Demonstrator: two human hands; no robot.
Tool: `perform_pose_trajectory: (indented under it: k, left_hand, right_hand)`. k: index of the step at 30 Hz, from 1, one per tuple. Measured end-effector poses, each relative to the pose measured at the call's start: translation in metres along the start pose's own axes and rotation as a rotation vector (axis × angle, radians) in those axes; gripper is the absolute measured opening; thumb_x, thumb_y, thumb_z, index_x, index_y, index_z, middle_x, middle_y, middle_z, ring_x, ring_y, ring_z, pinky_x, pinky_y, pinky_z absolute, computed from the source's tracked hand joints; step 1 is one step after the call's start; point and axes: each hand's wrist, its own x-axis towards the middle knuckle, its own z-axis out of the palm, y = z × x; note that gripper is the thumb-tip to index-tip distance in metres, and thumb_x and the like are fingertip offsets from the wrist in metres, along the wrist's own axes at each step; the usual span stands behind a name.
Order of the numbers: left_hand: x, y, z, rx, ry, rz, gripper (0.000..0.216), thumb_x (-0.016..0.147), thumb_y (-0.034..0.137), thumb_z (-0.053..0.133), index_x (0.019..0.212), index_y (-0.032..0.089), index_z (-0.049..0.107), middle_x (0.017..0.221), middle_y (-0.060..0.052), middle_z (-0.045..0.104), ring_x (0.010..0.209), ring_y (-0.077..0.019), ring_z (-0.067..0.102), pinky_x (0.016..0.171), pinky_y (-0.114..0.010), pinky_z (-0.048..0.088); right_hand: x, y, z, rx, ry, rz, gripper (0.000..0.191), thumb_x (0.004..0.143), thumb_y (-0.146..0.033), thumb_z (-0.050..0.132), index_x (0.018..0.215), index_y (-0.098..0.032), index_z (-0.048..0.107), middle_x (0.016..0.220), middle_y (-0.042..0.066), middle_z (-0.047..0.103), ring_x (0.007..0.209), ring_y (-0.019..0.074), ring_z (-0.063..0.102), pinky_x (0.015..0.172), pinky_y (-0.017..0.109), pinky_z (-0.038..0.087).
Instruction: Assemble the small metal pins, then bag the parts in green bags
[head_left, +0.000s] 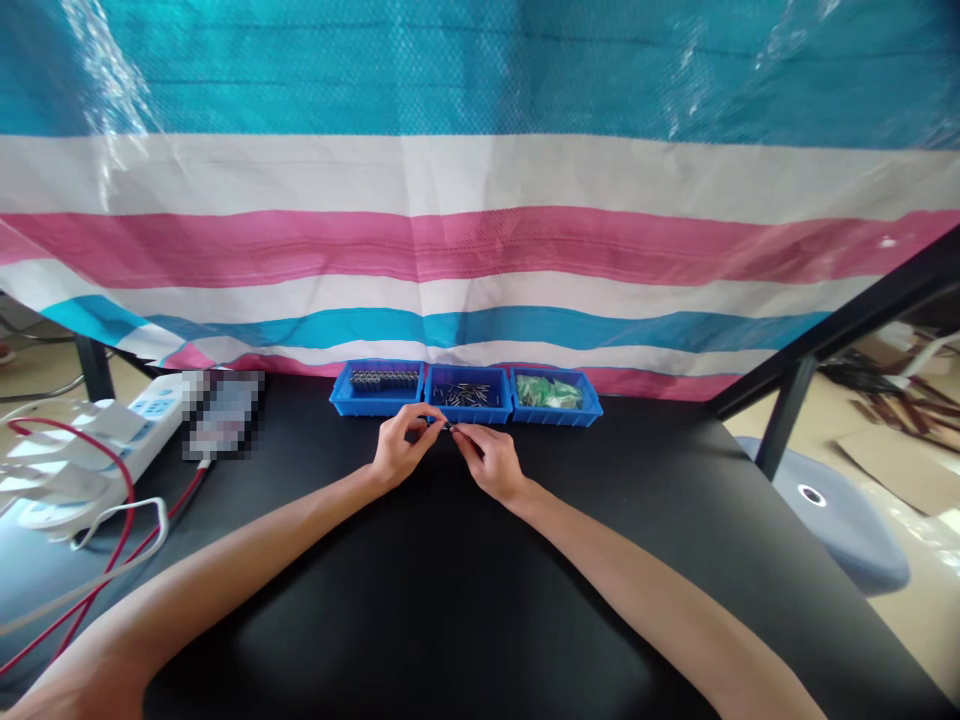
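My left hand (405, 445) and my right hand (491, 462) meet in front of the blue bins, fingertips pinched together. Between them is a small, dark, thin piece (449, 427), too small to name, with both hands closed on it. Just behind my hands stands the middle blue bin (487, 412), holding loose thin metal pieces (461, 394) that look like screws or pins. To its left, another blue bin (367, 407) holds rows of small silvery metal parts (384, 379). The right blue bin (555, 415) contains green and clear plastic packets (549, 392).
A white power strip (161, 405) with plugs and red and white cables lies at the left, beside a blurred-out device (225, 415). A striped plastic sheet (480, 245) hangs behind the black table (435, 610). A grey-blue stool (847, 525) stands beyond the right edge.
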Motion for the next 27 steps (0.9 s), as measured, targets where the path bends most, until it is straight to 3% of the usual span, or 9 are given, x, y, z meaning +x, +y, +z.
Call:
perform_pose_trajectory:
  k: [18, 27]
  left_hand:
    - [-0.0004, -0.0018, 0.0003, 0.05, -0.004, 0.009, 0.013, 0.084, 0.021, 0.062, 0.096, 0.015, 0.059, 0.088, -0.004, 0.069, 0.057, -0.008, 0.063, 0.059, -0.019, 0.052]
    - [-0.0001, -0.0007, -0.0012, 0.033, -0.04, 0.0, 0.015, 0.084, 0.019, 0.062, 0.097, 0.016, 0.059, 0.087, -0.004, 0.069, 0.051, -0.0063, 0.058, 0.055, -0.019, 0.049]
  right_hand:
    - [-0.0014, 0.0036, 0.0014, -0.028, -0.02, -0.043, 0.021, 0.094, -0.024, 0.05, 0.102, -0.017, 0.067, 0.09, 0.007, 0.072, 0.078, 0.018, 0.07, 0.072, 0.028, 0.056]
    - [-0.0003, 0.0018, 0.001, -0.018, -0.004, -0.034, 0.02, 0.093, -0.023, 0.051, 0.103, -0.018, 0.067, 0.095, 0.007, 0.073, 0.084, 0.019, 0.07, 0.076, 0.029, 0.057]
